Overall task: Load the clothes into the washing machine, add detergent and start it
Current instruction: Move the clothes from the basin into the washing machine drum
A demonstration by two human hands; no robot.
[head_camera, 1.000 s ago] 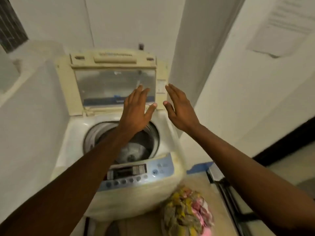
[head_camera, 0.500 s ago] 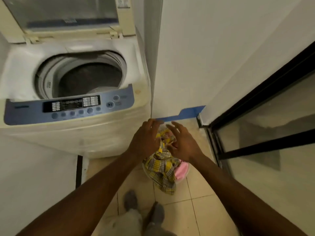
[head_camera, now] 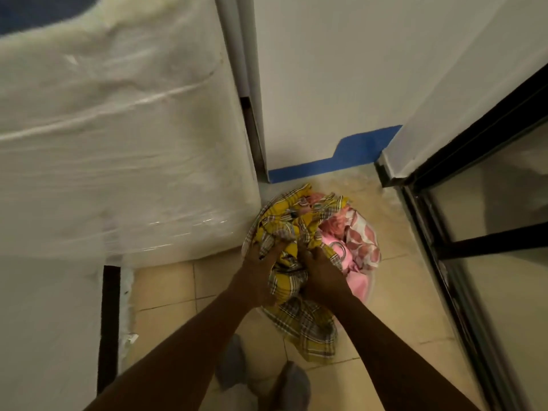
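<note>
- gripping yellow plaid cloth (head_camera: 286, 232) with left hand (head_camera: 261, 271) and right hand (head_camera: 321, 274), both clenched.
- likely handling soft, light; bunching mid-pile in basin (head_camera: 369, 289).

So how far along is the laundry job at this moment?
Early. Nothing visible counts as done: the pile of clothes sits in the pale round basin on the tiled floor beside the white plastic-wrapped washing machine. In hand: the left hand and right hand both clutch the yellow plaid garment. The pink clothes lie untouched. Left: loading, detergent, starting; no detergent is in view.
</note>
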